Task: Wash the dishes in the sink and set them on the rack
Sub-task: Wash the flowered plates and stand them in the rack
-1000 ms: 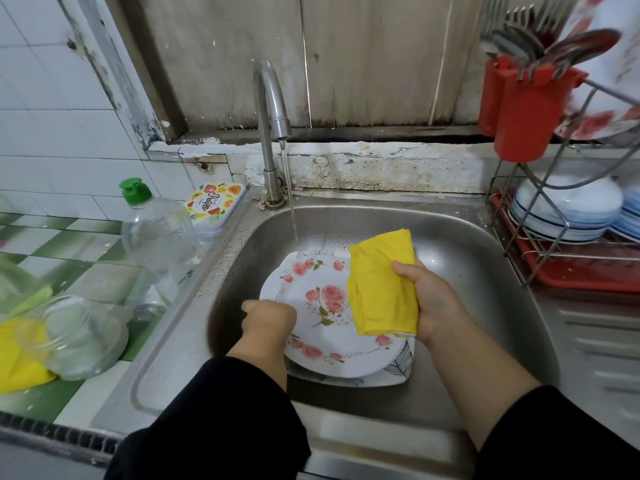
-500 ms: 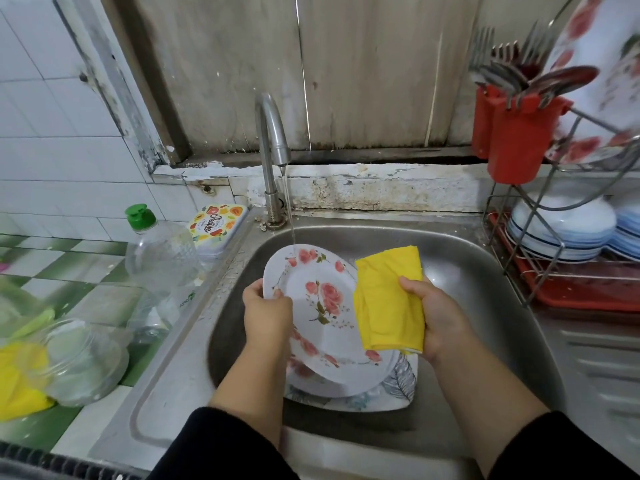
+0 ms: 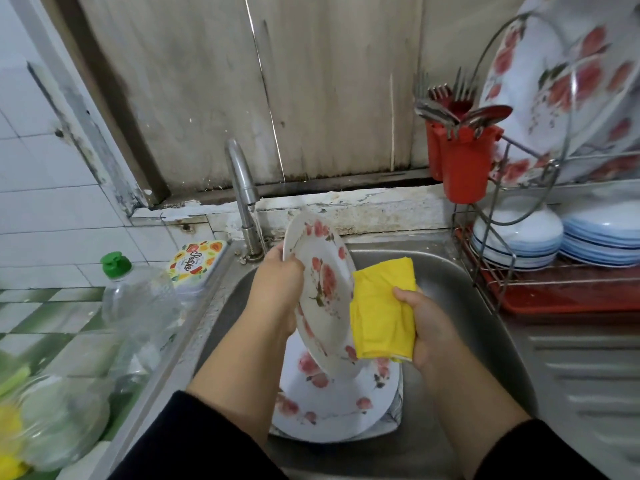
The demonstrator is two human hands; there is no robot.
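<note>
Since the earlier frame, the floral plate (image 3: 323,296) has been raised from a low tilt over the stack to a steep, nearly upright angle above the sink (image 3: 460,306), its upper rim now level with the base of the tap (image 3: 242,188). It is gripped at its upper left rim by the left hand (image 3: 277,282), thumb over the face and fingers behind. A folded yellow cloth (image 3: 381,310) is held in the right hand (image 3: 429,323), fingers curled round it, and is laid against the plate's right edge. A thin stream of water is seen falling from the tap just beside the plate's upper rim. Further floral plates (image 3: 332,410) are stacked on the sink floor towards the near left. At the sink's right edge a wire rack (image 3: 491,271) is noted, carrying stacked bowls (image 3: 519,240), a large upright floral plate (image 3: 561,91) and a red cutlery holder (image 3: 464,161). At the left edge a clear bottle with a green cap (image 3: 138,299) is noted.
</note>
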